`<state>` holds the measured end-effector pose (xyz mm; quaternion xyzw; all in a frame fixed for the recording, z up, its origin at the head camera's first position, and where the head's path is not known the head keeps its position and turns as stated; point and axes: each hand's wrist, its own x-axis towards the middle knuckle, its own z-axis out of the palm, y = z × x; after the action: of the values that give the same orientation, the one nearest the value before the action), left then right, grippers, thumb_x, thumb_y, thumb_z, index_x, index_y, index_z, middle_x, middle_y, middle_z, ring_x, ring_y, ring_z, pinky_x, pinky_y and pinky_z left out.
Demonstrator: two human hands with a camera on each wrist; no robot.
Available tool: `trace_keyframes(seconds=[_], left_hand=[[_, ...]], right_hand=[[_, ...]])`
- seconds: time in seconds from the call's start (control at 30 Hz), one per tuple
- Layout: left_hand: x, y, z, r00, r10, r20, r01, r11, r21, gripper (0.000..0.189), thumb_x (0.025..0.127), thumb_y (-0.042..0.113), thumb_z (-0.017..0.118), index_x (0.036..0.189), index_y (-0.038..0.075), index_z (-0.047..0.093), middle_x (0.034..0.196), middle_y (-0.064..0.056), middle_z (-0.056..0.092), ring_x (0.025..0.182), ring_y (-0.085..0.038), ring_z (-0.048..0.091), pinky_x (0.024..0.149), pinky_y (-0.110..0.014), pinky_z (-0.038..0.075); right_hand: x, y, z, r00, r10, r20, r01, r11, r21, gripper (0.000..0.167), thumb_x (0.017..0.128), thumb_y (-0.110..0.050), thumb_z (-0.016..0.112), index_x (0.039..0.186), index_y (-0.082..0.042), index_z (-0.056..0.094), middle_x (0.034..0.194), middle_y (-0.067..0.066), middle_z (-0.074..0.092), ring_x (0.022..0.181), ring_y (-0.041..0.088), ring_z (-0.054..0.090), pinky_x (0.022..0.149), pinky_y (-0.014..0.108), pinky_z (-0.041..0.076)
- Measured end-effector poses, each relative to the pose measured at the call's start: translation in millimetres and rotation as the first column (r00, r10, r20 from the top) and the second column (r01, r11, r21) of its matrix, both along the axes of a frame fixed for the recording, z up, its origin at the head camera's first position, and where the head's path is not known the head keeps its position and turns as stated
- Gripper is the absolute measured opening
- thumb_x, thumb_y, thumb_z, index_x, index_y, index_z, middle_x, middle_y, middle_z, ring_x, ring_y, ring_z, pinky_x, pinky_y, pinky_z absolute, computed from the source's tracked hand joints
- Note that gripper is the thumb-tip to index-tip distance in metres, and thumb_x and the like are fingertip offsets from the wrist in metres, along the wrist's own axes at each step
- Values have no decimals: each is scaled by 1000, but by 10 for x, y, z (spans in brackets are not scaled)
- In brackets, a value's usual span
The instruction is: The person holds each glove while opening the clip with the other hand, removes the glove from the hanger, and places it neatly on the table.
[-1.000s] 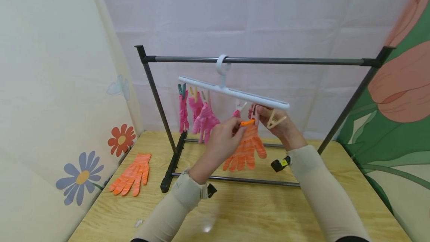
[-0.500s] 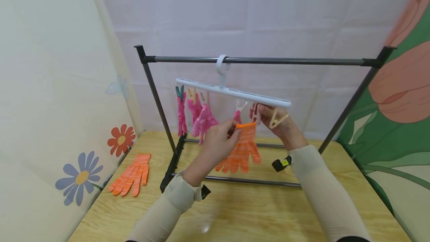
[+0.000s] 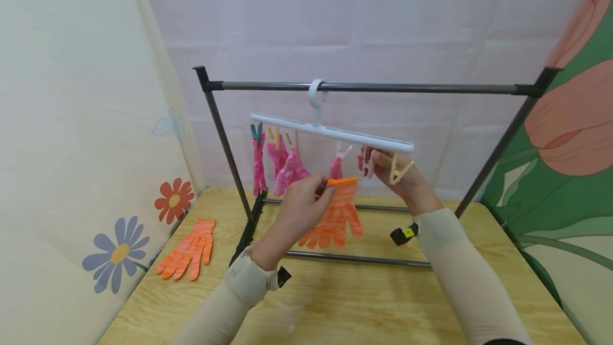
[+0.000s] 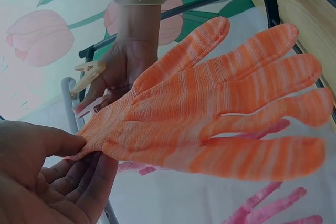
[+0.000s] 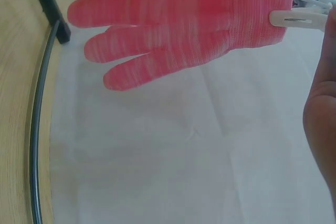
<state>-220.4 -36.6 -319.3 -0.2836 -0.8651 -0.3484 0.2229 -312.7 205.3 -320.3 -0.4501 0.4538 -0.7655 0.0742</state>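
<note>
In the head view my left hand (image 3: 304, 198) pinches the cuff edge of an orange striped glove (image 3: 340, 214), whose fingers hang down. The left wrist view shows the thumb against the cuff of this glove (image 4: 178, 108). My right hand (image 3: 395, 172) holds a pink clothespin (image 3: 367, 164) under the right end of the pale blue hanger (image 3: 354, 136). A gap separates the clothespin from the cuff. Beside the right hand hangs a cream clothespin (image 3: 398, 172). In the right wrist view a pink glove (image 5: 178, 14) hangs in a white clothespin (image 5: 299, 19), by the edge of my hand.
The hanger hooks over the dark rail (image 3: 421, 88) of a rack on a wooden table (image 3: 364, 302). Several pink gloves, one of them a folded pink glove (image 3: 258, 166), hang at its left. Another orange glove (image 3: 189, 252) lies flat at the table's left.
My left hand has moved left and slightly down with the orange glove, whose cuff has come away from the pink clothespin. My right hand stays at the clothespin, shifted only slightly.
</note>
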Motion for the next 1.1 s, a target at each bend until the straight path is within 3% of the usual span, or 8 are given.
trace_keyframes(seconds=[0.27,0.6,0.83,1.1], left_hand=[[49,-86,19,1000,-9,-27,9,1000,-2,10,99,13,66,102,5,71,85,-2,71,70,-10,62,62,-20,53],[79,-224,2,998,52,-36,-54,997,-47,7,99,16,67,98,9,70,80,2,69,59,-8,54,52,-21,47],[126,-353,-7,996,94,-7,-94,994,-50,10,98,15,68,105,9,72,86,0,72,63,-6,57,55,-22,50],[170,-461,-14,991,129,-18,-130,990,-52,7,97,13,69,100,8,72,82,0,71,63,-7,57,56,-22,50]], right_hand=[[26,32,13,1000,-1,9,1,1000,-11,20,97,-19,68,104,0,71,92,7,72,82,17,69,81,28,56],[66,73,60,998,67,-6,-67,997,-25,22,99,-14,65,110,5,68,90,10,73,86,20,69,87,31,55],[88,87,59,997,81,19,-81,996,-25,23,99,-13,64,113,5,68,93,11,73,92,21,69,89,32,55],[96,117,50,996,64,61,-62,998,-26,26,96,-13,67,116,4,69,95,11,73,96,22,69,92,31,55]])
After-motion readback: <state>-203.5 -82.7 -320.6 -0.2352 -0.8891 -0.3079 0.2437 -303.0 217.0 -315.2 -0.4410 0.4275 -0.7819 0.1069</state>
